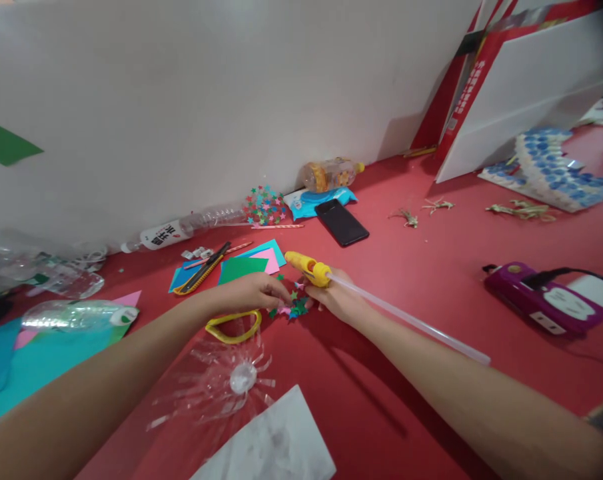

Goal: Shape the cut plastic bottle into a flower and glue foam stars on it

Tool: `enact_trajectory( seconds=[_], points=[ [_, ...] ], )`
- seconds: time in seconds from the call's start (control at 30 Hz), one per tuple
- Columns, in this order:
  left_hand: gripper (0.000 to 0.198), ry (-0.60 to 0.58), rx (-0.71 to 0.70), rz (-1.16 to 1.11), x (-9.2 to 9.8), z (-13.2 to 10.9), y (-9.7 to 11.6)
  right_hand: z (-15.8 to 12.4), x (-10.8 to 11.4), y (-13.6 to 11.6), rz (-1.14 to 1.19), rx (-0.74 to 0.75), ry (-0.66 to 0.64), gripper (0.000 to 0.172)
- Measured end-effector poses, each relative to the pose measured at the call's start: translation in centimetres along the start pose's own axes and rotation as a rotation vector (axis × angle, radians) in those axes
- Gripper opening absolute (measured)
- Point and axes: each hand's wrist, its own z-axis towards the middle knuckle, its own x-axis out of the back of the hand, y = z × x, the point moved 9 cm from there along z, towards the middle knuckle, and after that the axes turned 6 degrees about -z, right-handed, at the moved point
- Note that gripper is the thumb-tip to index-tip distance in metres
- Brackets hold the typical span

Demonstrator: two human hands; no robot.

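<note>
My right hand (338, 297) is wrapped round a yellow hot glue gun (308, 268). A long translucent glue stick (416, 319) sticks out of the gun's back end, above my forearm. My left hand (254, 292) reaches down to a small pile of paper stars (297, 308), fingers curled and pinched together at its edge. Whatever those fingertips hold is hidden. Beside the left wrist, yellow-handled scissors (234, 328) lie partly under the arm. Nearer me is a cut clear plastic bottle piece (242, 378) with its strips spread out.
Coloured paper (244, 269), a utility knife (201, 268) and a phone (342, 222) lie beyond my hands. A star-covered bottle piece (264, 205) rests by the wall. Plastic bottles (74, 315) lie left. A purple power strip (551, 297) stands right; a white sheet (276, 443) lies in front.
</note>
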Motion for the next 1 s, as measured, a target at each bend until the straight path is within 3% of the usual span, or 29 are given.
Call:
enact_trajectory(
  seconds=[0.13,0.3,0.47,0.73,1.0],
  points=[
    [0.024,0.058,0.003,-0.034,0.5,0.2,0.0,0.0,0.4,-0.1,-0.012,-0.013,0.026,0.025],
    [0.014,0.004,0.041,0.091,-0.2,0.5,0.4,-0.2,-0.6,0.3,-0.007,-0.077,-0.046,0.029],
    [0.013,0.098,0.026,0.147,0.5,0.9,0.4,-0.5,-0.3,0.1,0.021,-0.101,-0.019,0.029],
    [0.019,0.099,-0.108,0.362,-0.2,1.7,1.7,-0.4,-0.1,0.3,0.032,-0.115,-0.001,0.026],
    [0.009,0.109,-0.037,0.297,-0.6,2.1,1.9,-0.4,-0.3,0.2,0.041,-0.123,-0.024,0.029]
  ],
)
